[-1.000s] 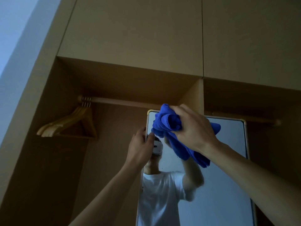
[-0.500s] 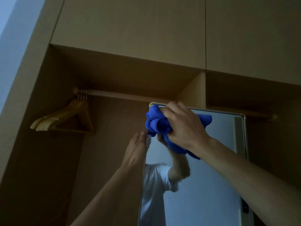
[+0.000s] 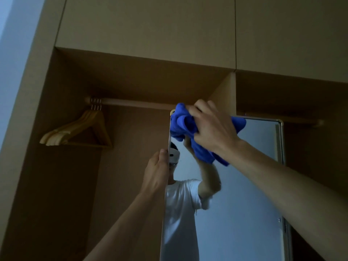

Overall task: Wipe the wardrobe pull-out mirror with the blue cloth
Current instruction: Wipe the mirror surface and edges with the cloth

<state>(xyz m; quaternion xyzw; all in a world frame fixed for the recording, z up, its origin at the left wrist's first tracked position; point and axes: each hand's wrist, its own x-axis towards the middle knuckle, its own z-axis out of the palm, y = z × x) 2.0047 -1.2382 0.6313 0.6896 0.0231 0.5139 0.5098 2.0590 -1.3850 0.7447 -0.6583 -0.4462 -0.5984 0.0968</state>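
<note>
The open wardrobe [image 3: 150, 34] has the mirror [image 3: 244, 204] standing before its middle divider. Hangers [image 3: 75, 132] hang in the left bay. The bunched cloth [image 3: 183, 125] is pressed to the mirror's top left corner, clutched in my right hand [image 3: 212, 129]. My left hand [image 3: 156, 172] lies against the mirror's left edge; I cannot tell if it grips.

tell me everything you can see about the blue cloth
The blue cloth is vivid blue, soft-looking fabric, bunched into thick folds rather than spread flat. The right hand grips it, fingers curled round the wad, at the top left corner of the mirror, apparently against the glass. Loose ends hang below the wrist and stick out right of the hand.
</note>
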